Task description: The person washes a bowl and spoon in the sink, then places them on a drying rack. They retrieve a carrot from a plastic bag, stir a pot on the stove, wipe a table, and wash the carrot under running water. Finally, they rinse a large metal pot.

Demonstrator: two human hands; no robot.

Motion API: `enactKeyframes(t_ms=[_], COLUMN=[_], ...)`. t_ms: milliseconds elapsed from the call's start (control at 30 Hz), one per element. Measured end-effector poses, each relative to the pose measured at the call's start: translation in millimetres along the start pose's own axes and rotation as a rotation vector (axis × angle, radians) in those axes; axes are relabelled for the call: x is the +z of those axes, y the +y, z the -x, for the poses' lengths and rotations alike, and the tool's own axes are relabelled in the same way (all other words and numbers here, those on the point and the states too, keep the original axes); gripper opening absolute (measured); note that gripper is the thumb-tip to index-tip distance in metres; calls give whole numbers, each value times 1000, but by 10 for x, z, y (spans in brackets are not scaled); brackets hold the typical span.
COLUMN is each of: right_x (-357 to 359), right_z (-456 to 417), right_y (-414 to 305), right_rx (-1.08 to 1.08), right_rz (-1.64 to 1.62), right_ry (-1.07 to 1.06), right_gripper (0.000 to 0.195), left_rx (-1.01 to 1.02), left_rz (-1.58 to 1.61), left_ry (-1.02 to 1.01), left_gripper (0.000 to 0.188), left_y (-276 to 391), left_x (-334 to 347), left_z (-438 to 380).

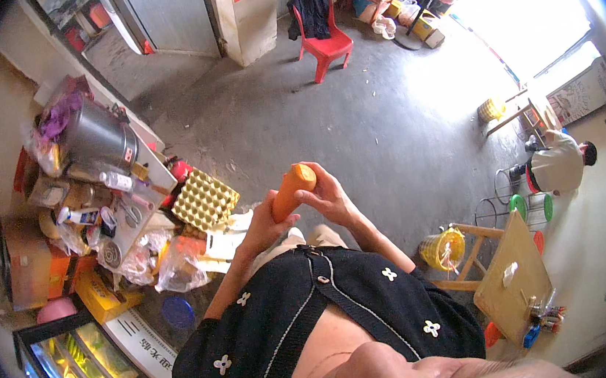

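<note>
Both my hands are round one thick orange carrot (288, 199), which looks like a piece with a flat cut face at its upper end. My left hand (263, 223) grips its lower end, the fingers partly hidden behind it. Around the upper part, just below the cut face, are the thumb and fingers of my right hand (331, 194). The carrot is tilted and held in front of my body, above the grey floor. No tool shows in either hand.
Left stands a cluttered table (144, 211) with scissors, bottles and a metal pot; egg trays (204, 199) lie beside it. A display fridge (95, 377) is lower left. A red chair (325, 45) stands ahead, a wooden table (506, 273) right. A person (555, 162) sits farther right.
</note>
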State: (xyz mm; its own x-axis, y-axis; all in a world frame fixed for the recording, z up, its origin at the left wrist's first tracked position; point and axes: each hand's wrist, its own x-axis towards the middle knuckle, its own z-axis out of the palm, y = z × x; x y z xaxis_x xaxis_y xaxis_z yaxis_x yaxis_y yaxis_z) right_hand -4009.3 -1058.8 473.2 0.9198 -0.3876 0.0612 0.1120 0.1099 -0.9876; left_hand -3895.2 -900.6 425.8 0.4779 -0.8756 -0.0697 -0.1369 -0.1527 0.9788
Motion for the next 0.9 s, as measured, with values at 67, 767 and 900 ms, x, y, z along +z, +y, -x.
enactKeyframes(t_ms=[67, 767, 900], right_x=[-46, 215, 657], right_z=[-420, -6838, -7871], right_y=[-131, 354, 701], right_rx=[13, 227, 352], right_rz=[71, -298, -230], right_ry=[17, -663, -771], right_gripper=[55, 37, 38], left_rx=[-25, -169, -280], left_rz=[49, 100, 177], left_ry=[16, 619, 646], left_gripper=[41, 52, 69], left_y=[53, -463, -653], left_x=[-169, -3384, -4245], left_z=[-383, -4123, -4589])
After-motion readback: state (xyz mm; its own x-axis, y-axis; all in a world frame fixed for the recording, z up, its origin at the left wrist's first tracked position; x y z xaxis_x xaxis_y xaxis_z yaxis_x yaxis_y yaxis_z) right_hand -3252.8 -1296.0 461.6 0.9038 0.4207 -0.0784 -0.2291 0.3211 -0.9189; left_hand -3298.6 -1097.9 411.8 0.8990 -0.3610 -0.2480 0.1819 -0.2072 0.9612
